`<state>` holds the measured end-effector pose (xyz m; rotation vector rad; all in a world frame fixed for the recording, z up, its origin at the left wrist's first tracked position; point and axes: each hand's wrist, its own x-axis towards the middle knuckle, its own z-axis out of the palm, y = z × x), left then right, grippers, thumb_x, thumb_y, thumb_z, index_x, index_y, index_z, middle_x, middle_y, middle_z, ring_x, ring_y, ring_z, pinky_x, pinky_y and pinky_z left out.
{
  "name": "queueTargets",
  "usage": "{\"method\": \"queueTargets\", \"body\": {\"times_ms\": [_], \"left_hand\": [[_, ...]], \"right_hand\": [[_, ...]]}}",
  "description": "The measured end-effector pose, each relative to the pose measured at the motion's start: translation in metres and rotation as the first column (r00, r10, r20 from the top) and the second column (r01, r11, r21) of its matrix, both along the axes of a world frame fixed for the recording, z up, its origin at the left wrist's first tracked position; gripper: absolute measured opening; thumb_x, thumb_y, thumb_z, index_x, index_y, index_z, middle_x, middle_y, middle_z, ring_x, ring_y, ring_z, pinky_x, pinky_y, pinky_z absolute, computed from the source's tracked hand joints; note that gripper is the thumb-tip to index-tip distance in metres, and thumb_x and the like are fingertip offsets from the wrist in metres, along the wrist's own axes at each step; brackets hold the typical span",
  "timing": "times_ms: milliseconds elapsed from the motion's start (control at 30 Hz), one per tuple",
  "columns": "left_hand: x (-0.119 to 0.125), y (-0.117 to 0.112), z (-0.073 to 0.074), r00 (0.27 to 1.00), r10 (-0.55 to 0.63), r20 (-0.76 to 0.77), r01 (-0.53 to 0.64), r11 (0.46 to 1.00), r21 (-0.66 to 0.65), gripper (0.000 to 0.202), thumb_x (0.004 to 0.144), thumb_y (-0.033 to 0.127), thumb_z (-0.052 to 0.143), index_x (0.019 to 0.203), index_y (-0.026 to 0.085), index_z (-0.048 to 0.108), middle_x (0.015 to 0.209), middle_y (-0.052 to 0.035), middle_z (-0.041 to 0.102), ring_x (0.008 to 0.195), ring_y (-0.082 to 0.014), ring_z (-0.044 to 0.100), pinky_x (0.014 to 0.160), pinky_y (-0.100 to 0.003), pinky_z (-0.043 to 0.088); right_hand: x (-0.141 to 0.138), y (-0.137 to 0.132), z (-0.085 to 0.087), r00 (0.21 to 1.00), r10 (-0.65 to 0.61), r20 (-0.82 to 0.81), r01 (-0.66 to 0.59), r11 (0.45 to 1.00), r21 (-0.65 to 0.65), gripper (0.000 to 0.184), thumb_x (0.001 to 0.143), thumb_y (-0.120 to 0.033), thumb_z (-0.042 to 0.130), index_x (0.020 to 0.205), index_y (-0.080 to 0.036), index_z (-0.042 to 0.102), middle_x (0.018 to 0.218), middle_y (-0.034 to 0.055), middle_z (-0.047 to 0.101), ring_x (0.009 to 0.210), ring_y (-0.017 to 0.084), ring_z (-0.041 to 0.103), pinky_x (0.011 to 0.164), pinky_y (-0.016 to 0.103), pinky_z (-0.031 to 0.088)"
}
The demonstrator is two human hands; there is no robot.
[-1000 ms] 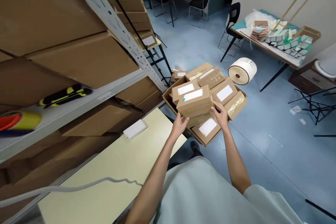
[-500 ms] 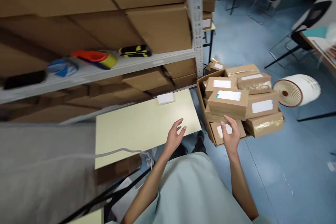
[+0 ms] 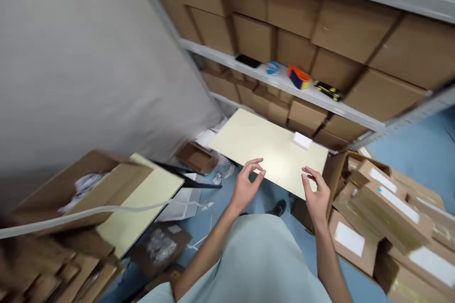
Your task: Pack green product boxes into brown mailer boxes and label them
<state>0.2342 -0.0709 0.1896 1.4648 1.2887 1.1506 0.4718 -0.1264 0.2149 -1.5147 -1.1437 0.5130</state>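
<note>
My left hand (image 3: 248, 183) hovers in front of the near edge of a pale yellow table (image 3: 256, 137), its fingers curved and apart with nothing between them. Level with it on the other side, my right hand (image 3: 317, 192) is also raised, thumb and fingers apart and holding nothing. Near the table's back edge lies a small white box (image 3: 302, 140). Just right of my right hand stands a large carton packed with labelled brown boxes (image 3: 350, 239).
A shelf (image 3: 284, 84) behind the table holds brown cartons, a black flat object (image 3: 248, 60), a blue-and-white roll (image 3: 273, 67) and an orange-and-navy item (image 3: 299, 77). At left, an open carton (image 3: 117, 184) rests on another table. A white cable (image 3: 106, 209) crosses there.
My view has swung left, bringing the grey wall and second table into sight and shifting the shelf and packed carton rightward. Both hands stay raised, apart and without anything in them.
</note>
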Motion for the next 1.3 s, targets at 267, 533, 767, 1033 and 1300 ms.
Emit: {"method": "queueTargets", "body": {"times_ms": [267, 533, 767, 1033, 1300], "left_hand": [[-0.2, -0.083, 0.0, 0.882, 0.471, 0.01, -0.47, 0.879, 0.077, 0.022, 0.103, 0.045, 0.07, 0.096, 0.024, 0.071, 0.136, -0.0153, 0.079, 0.131, -0.0304, 0.075, 0.114, -0.051, 0.059], [-0.323, -0.211, -0.003, 0.553, 0.831, 0.066, -0.833, 0.548, 0.08, 0.017, 0.105, 0.041, 0.067, 0.1, 0.025, 0.069, 0.135, -0.0149, 0.079, 0.136, -0.0292, 0.073, 0.117, -0.05, 0.057], [-0.324, -0.305, -0.013, 0.082, 0.995, 0.061, -0.996, 0.081, 0.029, 0.02, 0.105, 0.041, 0.065, 0.093, 0.025, 0.067, 0.132, -0.0125, 0.079, 0.129, -0.0286, 0.074, 0.115, -0.05, 0.058], [-0.269, -0.368, -0.02, -0.424, 0.905, 0.017, -0.897, -0.417, -0.147, 0.028, 0.103, 0.052, 0.071, 0.098, 0.025, 0.068, 0.133, -0.014, 0.078, 0.13, -0.0287, 0.074, 0.116, -0.052, 0.06], [-0.238, -0.379, -0.031, -0.719, 0.693, -0.057, -0.665, -0.709, -0.236, 0.035, 0.102, 0.059, 0.07, 0.097, 0.025, 0.065, 0.134, -0.014, 0.078, 0.132, -0.0291, 0.074, 0.12, -0.054, 0.057]], "right_hand": [[-0.181, 0.031, 0.002, 0.91, 0.413, -0.045, -0.416, 0.906, -0.081, 0.042, 0.1, -0.058, 0.077, 0.115, -0.019, 0.085, 0.119, 0.0157, 0.086, 0.104, 0.029, 0.082, 0.092, 0.044, 0.068], [-0.35, 0.03, -0.002, 0.627, 0.776, -0.067, -0.779, 0.623, -0.077, 0.047, 0.098, -0.06, 0.08, 0.119, -0.018, 0.085, 0.118, 0.0163, 0.087, 0.109, 0.031, 0.083, 0.102, 0.049, 0.067], [-0.464, 0.001, -0.007, 0.141, 0.988, -0.062, -0.977, 0.129, -0.167, 0.044, 0.1, -0.057, 0.079, 0.119, -0.018, 0.085, 0.119, 0.016, 0.087, 0.108, 0.031, 0.084, 0.104, 0.05, 0.067], [-0.57, -0.056, -0.004, -0.432, 0.898, -0.079, -0.874, -0.439, -0.209, 0.038, 0.101, -0.056, 0.077, 0.111, -0.021, 0.086, 0.109, 0.0122, 0.088, 0.1, 0.028, 0.084, 0.1, 0.046, 0.068], [-0.624, -0.134, -0.015, -0.805, 0.591, -0.05, -0.576, -0.799, -0.175, 0.027, 0.105, -0.048, 0.074, 0.115, -0.027, 0.085, 0.112, 0.0091, 0.088, 0.099, 0.026, 0.083, 0.098, 0.045, 0.068]]}}
